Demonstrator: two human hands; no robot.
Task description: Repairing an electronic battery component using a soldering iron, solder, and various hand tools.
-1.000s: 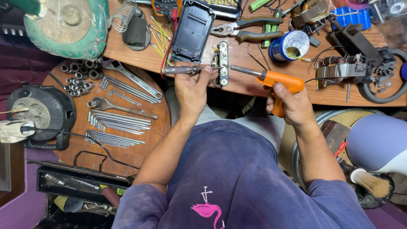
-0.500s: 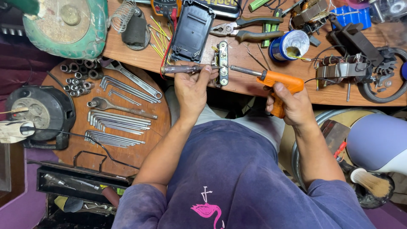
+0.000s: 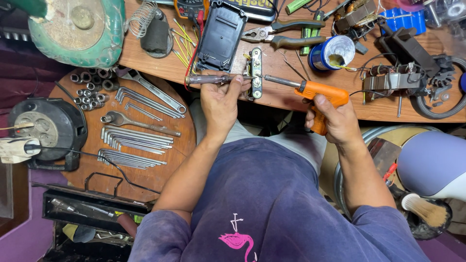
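My left hand [image 3: 221, 99] grips a clear-handled screwdriver [image 3: 208, 79], its tip laid sideways against a small metal contact strip [image 3: 256, 73] at the front edge of the wooden bench [image 3: 291, 99]. My right hand [image 3: 335, 119] holds an orange pistol-grip soldering gun [image 3: 320, 94] whose metal tip points left at the same strip. A black plastic battery housing [image 3: 221, 36] lies just beyond the strip.
Pliers [image 3: 286, 31], a blue and white tin [image 3: 332, 51], wire parts and a black motor piece [image 3: 403, 77] crowd the bench. A round wooden stool [image 3: 179, 140] on the left carries wrenches, hex keys and sockets. A black cord reel [image 3: 46, 128] and green grinder [image 3: 73, 29] stand further left.
Both hands stay at the strip. The screwdriver and the soldering gun tip have barely shifted.
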